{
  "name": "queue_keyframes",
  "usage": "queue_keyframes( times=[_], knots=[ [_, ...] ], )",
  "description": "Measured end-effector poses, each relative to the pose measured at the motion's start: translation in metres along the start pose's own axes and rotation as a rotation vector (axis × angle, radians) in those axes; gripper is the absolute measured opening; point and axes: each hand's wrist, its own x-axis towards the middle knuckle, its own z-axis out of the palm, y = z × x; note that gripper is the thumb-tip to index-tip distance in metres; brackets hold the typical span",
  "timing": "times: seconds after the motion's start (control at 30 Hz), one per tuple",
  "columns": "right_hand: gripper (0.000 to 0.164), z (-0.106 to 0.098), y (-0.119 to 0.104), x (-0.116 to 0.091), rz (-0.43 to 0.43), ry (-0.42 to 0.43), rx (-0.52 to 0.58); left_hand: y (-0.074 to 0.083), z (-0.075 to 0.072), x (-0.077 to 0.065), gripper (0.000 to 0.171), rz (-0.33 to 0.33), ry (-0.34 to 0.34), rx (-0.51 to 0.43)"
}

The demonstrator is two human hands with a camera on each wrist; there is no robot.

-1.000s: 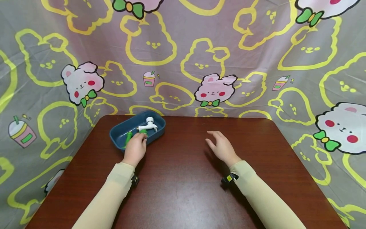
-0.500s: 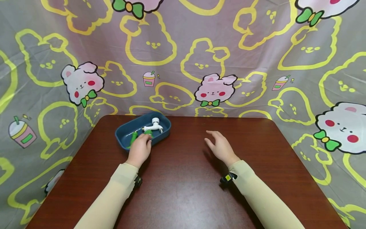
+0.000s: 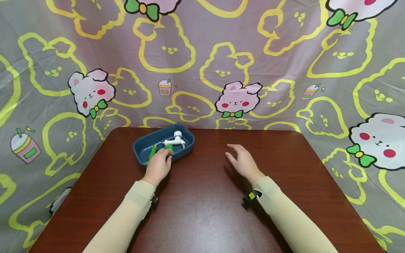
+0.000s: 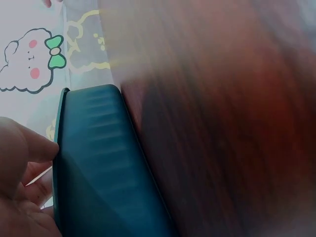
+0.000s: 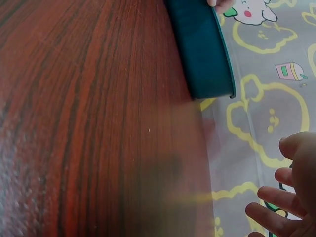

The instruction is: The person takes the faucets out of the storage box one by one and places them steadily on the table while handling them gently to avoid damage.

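Fingers of left hand (image 3: pixel 158 167) clamped on near rim of blue tray (image 3: pixel 184 153), bench (image 3: pixel 202 214) 11 o'clock; right hand's (image 3: pixel 244 162) apart, 1 o'clock; step presumably tray positioning; next calls for steady release.

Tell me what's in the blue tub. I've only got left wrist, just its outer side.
Observer: Head view: a white tap and green items in the tub.
Operator: Is the right hand on the tub too?
Observer: No. Head and right wrist views show the right hand apart from it, holding nothing.
Operator: Where on the table is the tub?
Observer: Near the far left corner of the table, per the head view.
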Motion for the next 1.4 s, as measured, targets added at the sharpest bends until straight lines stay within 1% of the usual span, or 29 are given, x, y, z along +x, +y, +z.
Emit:
queue_keyframes(
  times=[0.33, 0.6, 0.83, 1.07, 1.4],
  knots=[
    [0.048, 0.002, -0.003, 0.001, 0.007, -0.006, 0.014, 0.008, 0.004, -0.001, 0.012, 0.031, -0.025, -0.014],
    [0.046, 0.005, -0.005, 0.002, 0.01, -0.007, 0.022, 0.014, 0.007, 0.0, 0.012, 0.042, -0.069, -0.023],
    [0.047, 0.005, -0.008, 0.002, 0.016, -0.015, 0.031, 0.02, 0.006, 0.001, 0.012, 0.055, -0.108, -0.039],
    [0.047, 0.006, -0.01, 0.003, 0.026, -0.022, 0.05, 0.023, 0.007, 0.001, 0.013, 0.064, -0.148, -0.045],
    [0.049, 0.011, -0.012, 0.006, 0.023, -0.024, 0.072, 0.024, 0.01, 0.002, 0.013, 0.109, -0.165, -0.054]
  ],
)
